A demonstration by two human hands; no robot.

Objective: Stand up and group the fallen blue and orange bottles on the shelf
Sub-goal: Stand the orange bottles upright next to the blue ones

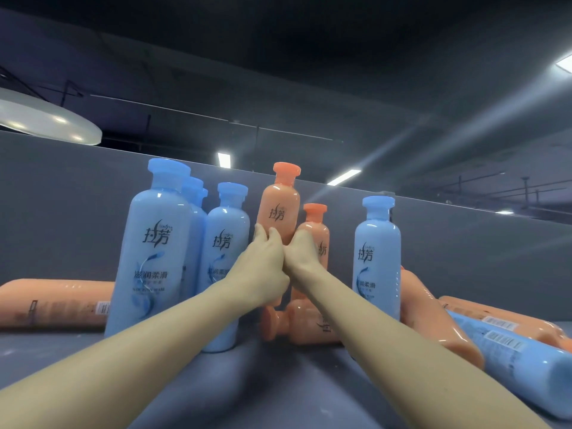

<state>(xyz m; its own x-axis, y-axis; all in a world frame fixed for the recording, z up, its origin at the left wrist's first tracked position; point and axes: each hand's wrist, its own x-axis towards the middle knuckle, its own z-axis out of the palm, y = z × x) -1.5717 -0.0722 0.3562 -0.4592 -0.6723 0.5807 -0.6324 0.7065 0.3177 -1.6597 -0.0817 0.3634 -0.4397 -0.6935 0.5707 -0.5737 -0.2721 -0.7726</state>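
Observation:
My left hand [265, 267] and my right hand [301, 255] both grip the lower body of an upright orange bottle [279, 209] held near the shelf's back wall. A second orange bottle [315, 233] stands just right of it, partly behind my right hand. Several blue bottles [154, 252] stand grouped at the left, and one more blue bottle [376, 258] stands alone to the right. Below my hands an orange bottle [297, 320] lies on its side. Fallen orange bottles [433, 314] and a fallen blue bottle [520, 363] lie at the right.
Another orange bottle [55, 305] lies flat at the far left behind the blue group. The grey shelf surface [272, 391] runs toward me between my forearms. A grey back wall [62, 212] closes the shelf behind the bottles.

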